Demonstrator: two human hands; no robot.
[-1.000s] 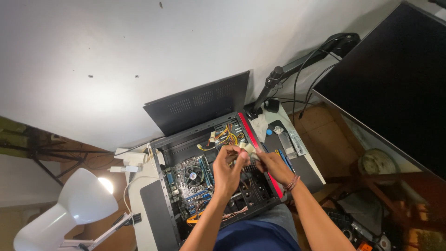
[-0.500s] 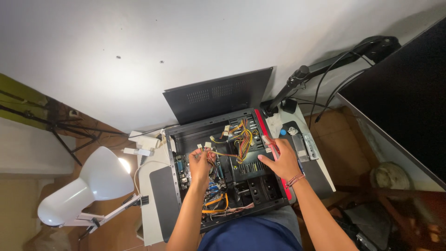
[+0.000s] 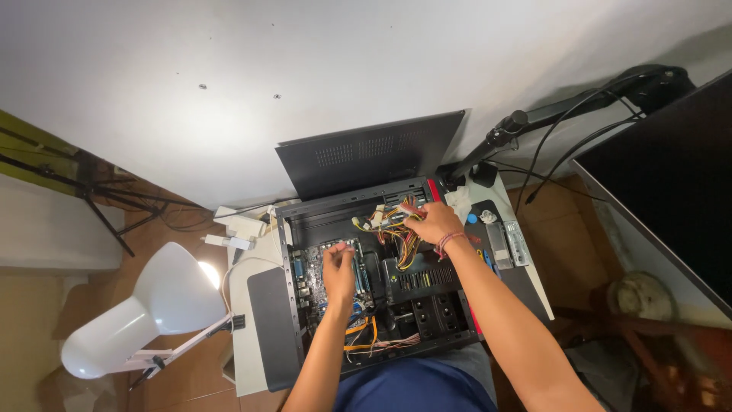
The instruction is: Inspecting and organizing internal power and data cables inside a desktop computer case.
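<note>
Inside the open computer case [image 3: 305, 221], the left hand [image 3: 338, 276] presses curled fingers on the motherboard [image 3: 313, 267] while the right hand [image 3: 431, 221] grasps coloured cables [image 3: 402, 243] (yellow mostly).

black computer case [image 3: 358, 202], yellow and red cables [image 3: 398, 236], white lamp [image 3: 145, 313]

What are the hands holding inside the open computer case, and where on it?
The right hand grips the bundle of coloured power cables near its connector end. The left hand rests on the motherboard; whether it holds anything cannot be told.
</note>
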